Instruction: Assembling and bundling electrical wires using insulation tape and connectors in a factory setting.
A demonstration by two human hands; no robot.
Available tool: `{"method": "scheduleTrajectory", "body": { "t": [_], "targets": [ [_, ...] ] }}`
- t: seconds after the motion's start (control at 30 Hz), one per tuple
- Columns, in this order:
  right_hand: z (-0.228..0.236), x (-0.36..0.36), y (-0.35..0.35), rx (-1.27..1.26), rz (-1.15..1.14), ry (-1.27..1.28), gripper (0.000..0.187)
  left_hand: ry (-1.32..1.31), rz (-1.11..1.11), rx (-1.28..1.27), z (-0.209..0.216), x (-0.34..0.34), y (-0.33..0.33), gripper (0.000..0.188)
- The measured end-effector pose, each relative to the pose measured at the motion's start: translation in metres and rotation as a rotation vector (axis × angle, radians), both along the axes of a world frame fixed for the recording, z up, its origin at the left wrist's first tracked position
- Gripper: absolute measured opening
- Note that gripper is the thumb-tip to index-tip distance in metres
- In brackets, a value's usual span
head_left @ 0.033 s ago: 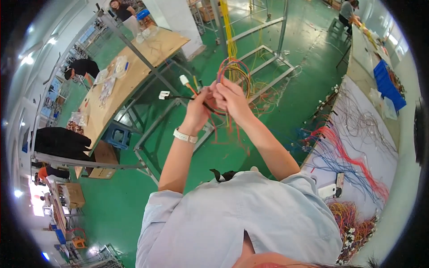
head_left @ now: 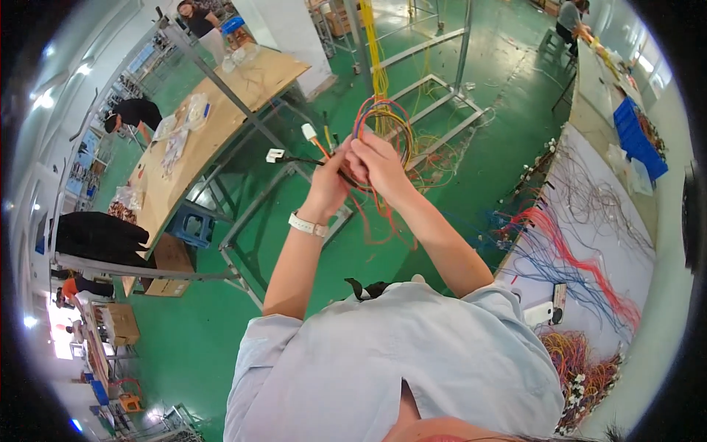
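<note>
Held out in front of me is a coiled wiring harness [head_left: 403, 121] of red, blue, yellow and black wires. My left hand [head_left: 331, 184] is closed round the bundle at its left side, a pale watch on that wrist. Out of this grip stick a white connector [head_left: 308, 132] on an orange wire and another white connector [head_left: 275, 155] on black wires. My right hand [head_left: 377, 163] pinches the coil right beside the left, the two hands touching. Loose red wires [head_left: 379, 239] dangle under them. The fingertips partly hide the wires between them.
A metal frame [head_left: 243, 110] stands at the left by a wooden table [head_left: 250, 81] with plastic bags. Yellow wires [head_left: 374, 44] hang from a rack ahead. On the right, a white table [head_left: 582, 243] bears red and blue wires, a blue bin [head_left: 639, 140] beyond. Other people work farther off.
The white connectors have shifted slightly right with my left hand. The dangling red wires, blurred before, now hang in a clearer loop. Both hands keep hold of the coil.
</note>
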State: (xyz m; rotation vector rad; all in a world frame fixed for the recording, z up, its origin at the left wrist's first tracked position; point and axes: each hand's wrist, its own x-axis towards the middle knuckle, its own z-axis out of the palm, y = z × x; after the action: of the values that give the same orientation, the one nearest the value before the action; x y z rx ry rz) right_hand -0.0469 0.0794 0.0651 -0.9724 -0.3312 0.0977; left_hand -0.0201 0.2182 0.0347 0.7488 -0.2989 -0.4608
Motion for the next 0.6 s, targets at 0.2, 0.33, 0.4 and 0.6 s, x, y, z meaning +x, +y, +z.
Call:
{"method": "scheduleTrajectory", "body": {
  "t": [0.2,0.33,0.4,0.6],
  "targets": [
    [0.01,0.017,-0.034,-1.063,-0.244,-0.254,0.023,0.231,0.01,0.169,-0.013,-0.001,-0.012,0.034],
    [0.004,0.05,-0.049,-0.806,-0.168,-0.161,0.026,0.167,-0.132,0.048,-0.013,-0.014,-0.021,0.034],
    [-0.011,0.064,-0.042,-0.618,-0.22,0.035,0.029,0.244,-0.077,0.016,-0.015,-0.016,-0.033,0.031],
    [-0.045,0.06,-0.061,-0.554,-0.242,-0.036,0.05,0.388,0.316,0.016,0.013,0.034,-0.019,0.025]
  ]
}}
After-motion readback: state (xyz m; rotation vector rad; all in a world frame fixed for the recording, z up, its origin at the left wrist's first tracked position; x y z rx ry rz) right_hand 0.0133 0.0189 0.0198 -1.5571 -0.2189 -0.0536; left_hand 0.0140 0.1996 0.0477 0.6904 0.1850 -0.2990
